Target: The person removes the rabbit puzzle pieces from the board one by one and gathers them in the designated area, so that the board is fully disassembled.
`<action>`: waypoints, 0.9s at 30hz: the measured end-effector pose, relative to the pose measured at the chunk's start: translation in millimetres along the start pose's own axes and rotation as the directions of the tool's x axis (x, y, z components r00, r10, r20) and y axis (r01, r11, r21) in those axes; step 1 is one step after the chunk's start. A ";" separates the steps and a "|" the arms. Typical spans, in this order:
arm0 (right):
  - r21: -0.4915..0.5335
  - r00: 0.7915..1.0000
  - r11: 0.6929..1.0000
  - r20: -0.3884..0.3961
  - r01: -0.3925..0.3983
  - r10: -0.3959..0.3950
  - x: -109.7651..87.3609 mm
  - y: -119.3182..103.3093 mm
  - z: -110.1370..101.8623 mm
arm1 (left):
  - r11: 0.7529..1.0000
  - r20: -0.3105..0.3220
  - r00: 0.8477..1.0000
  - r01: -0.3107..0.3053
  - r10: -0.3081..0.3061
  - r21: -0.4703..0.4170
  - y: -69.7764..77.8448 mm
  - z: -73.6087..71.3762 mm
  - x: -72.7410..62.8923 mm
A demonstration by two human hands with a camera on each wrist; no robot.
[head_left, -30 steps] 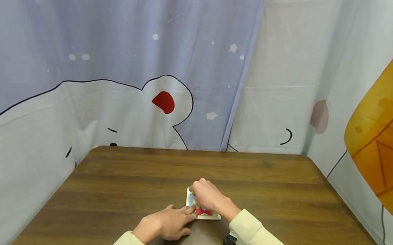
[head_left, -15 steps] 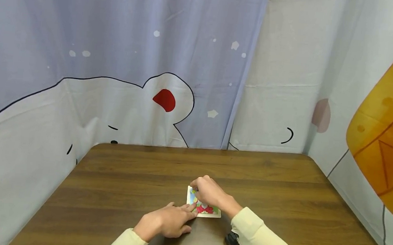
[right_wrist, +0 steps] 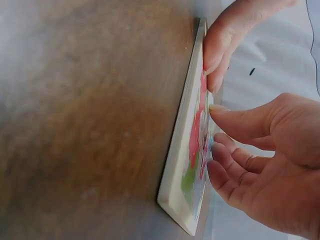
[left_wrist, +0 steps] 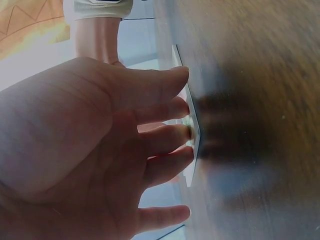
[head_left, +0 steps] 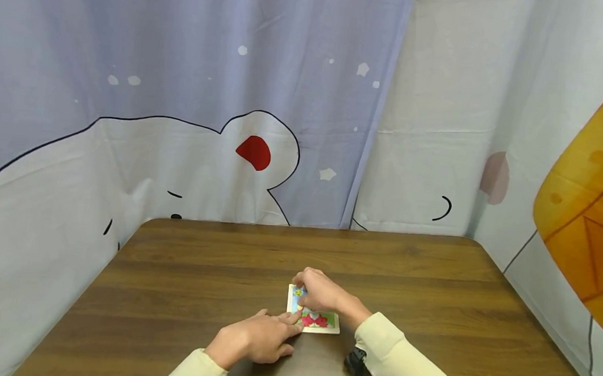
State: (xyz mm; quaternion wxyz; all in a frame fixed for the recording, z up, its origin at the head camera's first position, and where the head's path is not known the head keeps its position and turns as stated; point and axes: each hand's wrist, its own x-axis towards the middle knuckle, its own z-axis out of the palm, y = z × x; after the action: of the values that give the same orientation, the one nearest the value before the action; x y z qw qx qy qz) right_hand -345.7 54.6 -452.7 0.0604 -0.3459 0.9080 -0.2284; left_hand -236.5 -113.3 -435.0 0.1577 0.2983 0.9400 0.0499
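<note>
A small flat rectangular board (head_left: 331,324) with a pale rim and a colourful picture lies on the table in the head view. Its picture shows red shapes near the front and a yellow flower on blue at the far left corner. My left hand (head_left: 258,337) rests its straight fingertips on the board's near left part; the left wrist view shows the thumb (left_wrist: 165,82) apart from the fingers. Over the board's far side, my right hand (head_left: 321,290) bends down, thumb and fingertips spread apart at the picture. The right wrist view shows the board's thick edge (right_wrist: 172,185) lying flat.
The brown wooden table (head_left: 193,274) extends around the board on every side. Behind it hangs a printed curtain (head_left: 184,55) in lilac and white, with an orange shape (head_left: 591,222) at the right. A black wrist device (head_left: 355,361) sits under the right sleeve.
The right thumb has come away from the fingers, so the yellow flower now shows between them. My left hand stays in place on the board. The head view has tilted slightly.
</note>
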 end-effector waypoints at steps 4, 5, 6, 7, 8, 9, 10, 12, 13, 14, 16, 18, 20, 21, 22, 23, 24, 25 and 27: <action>0.009 1.000 1.000 0.026 -0.001 0.000 0.1 1.4 -0.5 | 1.000 -0.001 1.000 -0.003 0.003 0.010 0.6 0.3 0.9; 0.015 0.999 1.000 0.033 -0.003 0.003 0.1 1.8 -0.3 | 1.000 -0.001 1.000 -0.003 0.003 0.012 0.5 0.3 1.1; 0.018 0.999 1.000 0.038 -0.006 0.006 0.1 2.1 -0.2 | 1.000 -0.001 1.000 -0.004 0.004 0.015 0.6 0.4 1.4; 0.021 0.999 1.000 0.040 -0.007 0.006 0.0 2.5 -0.1 | 1.000 -0.001 1.000 -0.004 0.004 0.018 0.7 0.3 1.5; 0.026 0.999 1.000 0.042 -0.009 0.008 0.1 2.9 0.0 | 1.000 -0.001 1.000 -0.004 0.004 0.020 0.6 0.3 1.7; 0.031 0.999 0.999 0.043 -0.011 0.009 0.2 3.0 -0.3 | 1.000 -0.002 1.000 -0.005 0.005 0.023 0.6 0.2 1.8; 0.034 0.999 0.999 0.044 -0.011 0.010 0.2 3.0 -0.7 | 1.000 -0.003 1.000 -0.004 0.004 0.026 0.6 0.2 1.9; 0.040 0.999 0.999 0.043 -0.017 0.015 0.4 3.1 -1.5 | 1.000 -0.002 1.000 -0.004 0.004 0.028 0.4 0.2 2.1; 0.043 0.999 0.999 0.043 -0.018 0.016 0.7 3.1 -1.9 | 1.000 -0.002 1.000 -0.003 0.003 0.030 0.3 0.0 2.1; 0.046 0.999 0.999 0.046 -0.024 0.021 0.9 2.8 -2.3 | 1.000 -0.001 1.000 -0.003 0.003 0.030 0.1 0.1 2.1; 0.044 0.998 0.999 0.052 -0.030 0.028 1.5 2.9 -2.4 | 1.000 -0.001 1.000 -0.004 0.004 0.029 -0.2 0.0 1.9; 0.029 0.998 0.999 0.049 -0.029 0.027 2.5 3.1 -2.0 | 0.999 -0.002 1.000 -0.008 0.008 0.032 -0.4 0.0 1.8; 0.014 0.998 0.999 0.048 -0.030 0.029 3.5 3.0 -1.6 | 0.999 -0.005 1.000 -0.011 0.011 0.037 -0.7 0.2 1.8; 0.008 0.998 0.999 0.048 -0.034 0.033 4.3 3.4 -1.0 | 0.999 -0.007 1.000 -0.012 0.013 0.039 -0.7 0.2 1.8; 0.004 0.998 0.999 0.048 -0.037 0.037 4.9 3.5 -0.6 | 0.999 -0.009 1.000 -0.014 0.014 0.041 -0.8 0.2 1.8; 0.004 0.998 0.999 0.048 -0.045 0.045 5.4 3.5 -0.1 | 0.999 -0.009 1.000 -0.015 0.016 0.043 -0.9 0.3 1.9; 0.010 0.997 0.998 0.051 -0.057 0.057 5.8 3.7 0.4 | 0.999 -0.009 1.000 -0.016 0.017 0.043 -0.9 0.3 1.9; 0.014 0.997 0.998 0.052 -0.065 0.064 6.3 4.1 0.9 | 0.999 -0.009 1.000 -0.017 0.017 0.043 -0.9 0.2 1.8; 0.022 0.995 0.996 0.054 -0.084 0.082 7.1 4.5 1.9 | 0.999 -0.009 1.000 -0.016 0.017 0.039 -0.8 -0.2 1.6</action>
State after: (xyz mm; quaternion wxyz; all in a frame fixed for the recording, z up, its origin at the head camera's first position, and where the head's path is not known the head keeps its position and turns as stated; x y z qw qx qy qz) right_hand -353.3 52.2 -456.1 0.0982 -0.3131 0.9168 -0.2275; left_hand -238.2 -113.0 -435.4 0.1469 0.3089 0.9391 0.0342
